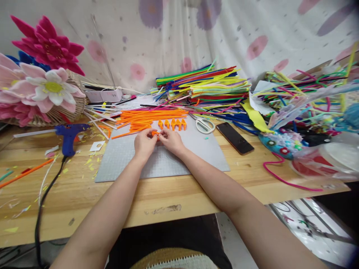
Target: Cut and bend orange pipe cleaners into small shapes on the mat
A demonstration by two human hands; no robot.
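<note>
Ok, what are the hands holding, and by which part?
A short orange pipe cleaner piece, pinched between both hands: left hand at its left end, right hand at its right end, over the grey mat.

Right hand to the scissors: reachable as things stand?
Probably yes. The scissors lie close to the right of the right hand, at the grey mat's far corner, with only bare mat between. Catch: it and the left hand both pinch an orange piece, so it is not free.

Only one camera, riding on the person's head at the near edge of the table (84, 194), looking forward and down, hovering close over the left hand (144, 144) and right hand (171, 141), catching the far edge too.
</note>
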